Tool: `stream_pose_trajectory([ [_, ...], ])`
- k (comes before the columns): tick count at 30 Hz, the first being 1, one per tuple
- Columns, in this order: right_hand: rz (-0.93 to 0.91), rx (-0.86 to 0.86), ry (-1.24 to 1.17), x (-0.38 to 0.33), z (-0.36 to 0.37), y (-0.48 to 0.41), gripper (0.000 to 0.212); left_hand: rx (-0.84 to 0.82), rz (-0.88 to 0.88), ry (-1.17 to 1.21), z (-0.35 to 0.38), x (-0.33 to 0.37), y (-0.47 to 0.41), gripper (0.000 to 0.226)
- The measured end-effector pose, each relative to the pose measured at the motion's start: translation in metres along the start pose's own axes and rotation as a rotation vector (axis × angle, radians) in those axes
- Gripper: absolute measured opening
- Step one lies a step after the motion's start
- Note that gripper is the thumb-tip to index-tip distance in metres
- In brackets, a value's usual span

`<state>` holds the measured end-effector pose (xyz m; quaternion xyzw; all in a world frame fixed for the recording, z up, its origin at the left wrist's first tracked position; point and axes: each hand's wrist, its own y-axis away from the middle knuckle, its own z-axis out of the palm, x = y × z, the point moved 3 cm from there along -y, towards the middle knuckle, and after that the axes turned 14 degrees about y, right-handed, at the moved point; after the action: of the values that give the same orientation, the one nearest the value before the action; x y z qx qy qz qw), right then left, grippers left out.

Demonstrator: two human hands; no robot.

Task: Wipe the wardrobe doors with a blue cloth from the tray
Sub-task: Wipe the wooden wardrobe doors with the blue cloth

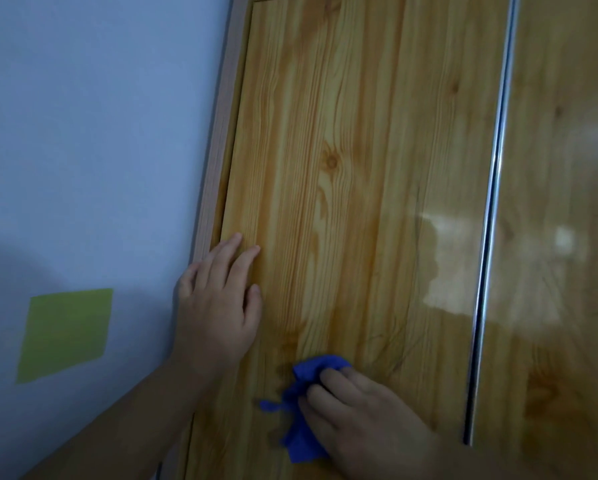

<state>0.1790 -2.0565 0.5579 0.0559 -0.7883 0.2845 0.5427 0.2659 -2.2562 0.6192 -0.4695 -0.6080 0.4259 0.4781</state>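
While I watch through the head camera, most of my view is filled by the left wardrobe door, a glossy panel with yellow pine grain and dark knots. Left of it is a pale blue wall, dim towards the bottom. The second wardrobe door takes up the right edge and carries bright, blurred reflections. A light wooden frame strip runs up between the wall and the left door, and a thin shiny metal strip runs up where the two doors meet. My right hand is low on the left door with its fingers curled over a bunched blue cloth, gripping it and holding it against the wood. My left hand is higher, near the door's left edge, lying flat on the panel with its fingers straight and holding nothing. A green paper square is stuck to the wall, well left of that hand. Folds of the cloth stick out above and to the left of my right fingers, touching the door near a dark knot.
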Motion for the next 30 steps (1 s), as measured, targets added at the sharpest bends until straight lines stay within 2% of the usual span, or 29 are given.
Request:
stream_pose_trajectory([
  [4,-0.070,-0.039,0.040,0.040,-0.021,-0.010,0.019,-0.012,-0.040,0.010,-0.003,0.005,-0.004,0.055],
  [5,-0.056,-0.059,0.050,0.062,-0.027,-0.014,0.024,-0.014,-0.047,0.008,-0.004,0.006,-0.004,0.055],
  [7,0.050,-0.025,0.101,0.115,-0.043,-0.021,0.041,-0.020,-0.058,0.009,-0.004,0.006,-0.004,0.056],
  [11,0.413,0.118,0.151,0.199,-0.067,-0.025,0.040,0.003,-0.037,0.011,-0.002,0.004,-0.003,0.055],
  [16,0.551,0.212,0.096,0.173,-0.052,-0.009,0.041,0.035,-0.018,0.024,0.002,0.000,-0.001,0.054],
  [22,0.356,0.044,-0.008,0.052,-0.015,0.037,0.042,0.031,-0.030,0.031,0.006,-0.002,-0.001,0.055],
  [24,0.270,0.012,-0.060,0.014,-0.007,0.050,0.036,0.032,-0.034,0.033,0.006,-0.001,0.000,0.055],
  [27,0.156,-0.015,-0.079,0.007,-0.007,0.057,0.034,0.022,-0.029,0.027,0.004,-0.001,-0.002,0.055],
  [30,0.073,-0.018,-0.024,0.040,-0.018,0.054,0.037,0.000,-0.030,0.015,0.002,-0.002,-0.002,0.055],
])
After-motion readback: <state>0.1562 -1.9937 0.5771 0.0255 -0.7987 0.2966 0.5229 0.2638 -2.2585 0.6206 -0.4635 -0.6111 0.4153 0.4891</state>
